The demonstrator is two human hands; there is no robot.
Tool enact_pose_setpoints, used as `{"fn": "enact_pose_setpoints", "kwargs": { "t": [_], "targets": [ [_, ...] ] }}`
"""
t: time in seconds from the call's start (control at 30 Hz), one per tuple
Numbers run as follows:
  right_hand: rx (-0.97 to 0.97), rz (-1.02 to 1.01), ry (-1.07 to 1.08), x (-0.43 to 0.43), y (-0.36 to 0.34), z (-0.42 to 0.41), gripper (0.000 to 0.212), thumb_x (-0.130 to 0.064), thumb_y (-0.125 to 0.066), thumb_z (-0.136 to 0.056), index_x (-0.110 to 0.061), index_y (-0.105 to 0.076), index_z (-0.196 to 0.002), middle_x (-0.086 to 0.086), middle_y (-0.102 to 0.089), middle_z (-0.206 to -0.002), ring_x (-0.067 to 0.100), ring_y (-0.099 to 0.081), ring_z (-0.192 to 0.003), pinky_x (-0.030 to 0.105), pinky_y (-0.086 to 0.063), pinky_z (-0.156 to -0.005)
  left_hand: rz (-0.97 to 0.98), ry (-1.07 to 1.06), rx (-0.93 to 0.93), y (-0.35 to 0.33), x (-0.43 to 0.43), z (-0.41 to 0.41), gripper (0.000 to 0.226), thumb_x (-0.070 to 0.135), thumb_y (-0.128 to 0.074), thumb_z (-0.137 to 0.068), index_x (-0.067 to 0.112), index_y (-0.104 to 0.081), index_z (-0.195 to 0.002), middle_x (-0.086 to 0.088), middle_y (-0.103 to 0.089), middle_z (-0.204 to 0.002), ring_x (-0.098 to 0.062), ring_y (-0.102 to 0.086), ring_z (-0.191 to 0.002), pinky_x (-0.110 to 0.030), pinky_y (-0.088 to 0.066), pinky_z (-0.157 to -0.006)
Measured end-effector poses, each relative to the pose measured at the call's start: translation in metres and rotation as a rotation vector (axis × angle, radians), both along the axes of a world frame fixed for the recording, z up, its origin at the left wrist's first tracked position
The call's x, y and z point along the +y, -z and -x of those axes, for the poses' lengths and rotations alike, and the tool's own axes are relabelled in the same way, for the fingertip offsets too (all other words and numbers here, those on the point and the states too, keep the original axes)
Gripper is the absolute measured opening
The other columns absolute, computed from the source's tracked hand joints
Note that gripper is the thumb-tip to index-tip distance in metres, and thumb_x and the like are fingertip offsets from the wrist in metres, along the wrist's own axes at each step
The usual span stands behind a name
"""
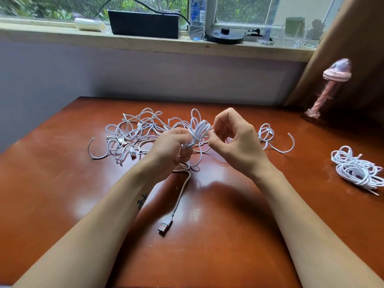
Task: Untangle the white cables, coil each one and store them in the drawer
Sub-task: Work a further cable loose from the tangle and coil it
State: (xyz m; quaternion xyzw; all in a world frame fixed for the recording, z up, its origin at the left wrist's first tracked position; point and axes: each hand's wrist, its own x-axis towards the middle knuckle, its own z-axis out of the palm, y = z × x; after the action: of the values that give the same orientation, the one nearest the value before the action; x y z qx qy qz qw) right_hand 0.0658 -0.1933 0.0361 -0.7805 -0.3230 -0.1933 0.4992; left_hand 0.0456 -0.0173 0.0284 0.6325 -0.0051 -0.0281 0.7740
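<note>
Head view: the left hand [172, 146] has its grip closed round the waist of a looped cable [199, 129], held just above the bench [62, 183]. The right hand [232, 140] has its grip closed in a thumb-and-forefinger pinch on a strand at the upper right of the same loops. The free tail of this cable runs down toward the camera and ends in a USB plug [164, 225] lying flat on the bench.

Behind the hands lies the tangled pile [135, 132] of white cables. A small loose cable [268, 136] lies to the right of the right hand. A coiled bundle [357, 169] lies well apart, near the right edge.

Readable marks: the water bottle [197, 17] on the windowsill [145, 44] carries a blue label; its writing is too blurred to read. A dark mark shows on the left forearm.

Also on the sill: a black box [143, 23] and a black disc [224, 36]. A pink ornament [332, 80] stands at the bench's far right corner.
</note>
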Motion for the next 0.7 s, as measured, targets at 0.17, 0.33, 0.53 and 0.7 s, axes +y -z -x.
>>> {"fn": "enact_pose_setpoints", "kwargs": {
  "t": [0.17,0.33,0.53,0.7],
  "targets": [
    [0.078,0.014,-0.049,0.000,0.004,-0.004,0.030,-0.003,-0.066,-0.091,-0.014,-0.057,-0.118,0.002,-0.067,-0.083,0.023,-0.063,-0.074,0.027,-0.051,-0.069,-0.209,-0.170,-0.140,0.007,0.000,-0.003,0.010,-0.002,-0.049,-0.096,0.006,-0.055,-0.096,0.012,-0.050,-0.050,-0.004,-0.036,-0.042,-0.017,-0.028,-0.042],
    [0.133,0.049,-0.042,0.000,0.008,-0.007,0.036,-0.018,-0.065,-0.095,-0.022,-0.057,-0.130,-0.001,-0.066,-0.084,0.012,-0.061,-0.073,0.020,-0.046,-0.070,-0.426,-0.313,-0.356,0.019,0.003,-0.012,0.005,0.017,-0.060,-0.100,0.018,-0.064,-0.102,-0.001,-0.062,-0.089,0.001,-0.055,-0.061,-0.016,-0.042,-0.057],
    [0.134,0.161,-0.013,0.000,0.011,-0.007,0.074,-0.043,-0.081,-0.083,-0.033,-0.045,-0.148,0.000,-0.064,-0.086,0.023,-0.061,-0.077,0.035,-0.053,-0.075,-0.671,-0.387,-0.594,0.019,-0.001,-0.006,0.021,0.012,-0.061,-0.098,0.013,-0.071,-0.117,-0.007,-0.056,-0.109,0.010,-0.056,-0.094,-0.004,-0.039,-0.083],
    [0.137,0.129,-0.043,-0.002,0.010,-0.009,0.045,-0.034,-0.077,-0.089,-0.022,-0.061,-0.130,0.007,-0.070,-0.092,0.026,-0.064,-0.080,0.040,-0.055,-0.077,-0.717,-0.330,-0.687,0.017,0.000,-0.004,0.028,0.011,-0.057,-0.101,0.012,-0.068,-0.126,-0.009,-0.057,-0.107,-0.005,-0.058,-0.095,-0.004,-0.039,-0.084]
  ]
}}
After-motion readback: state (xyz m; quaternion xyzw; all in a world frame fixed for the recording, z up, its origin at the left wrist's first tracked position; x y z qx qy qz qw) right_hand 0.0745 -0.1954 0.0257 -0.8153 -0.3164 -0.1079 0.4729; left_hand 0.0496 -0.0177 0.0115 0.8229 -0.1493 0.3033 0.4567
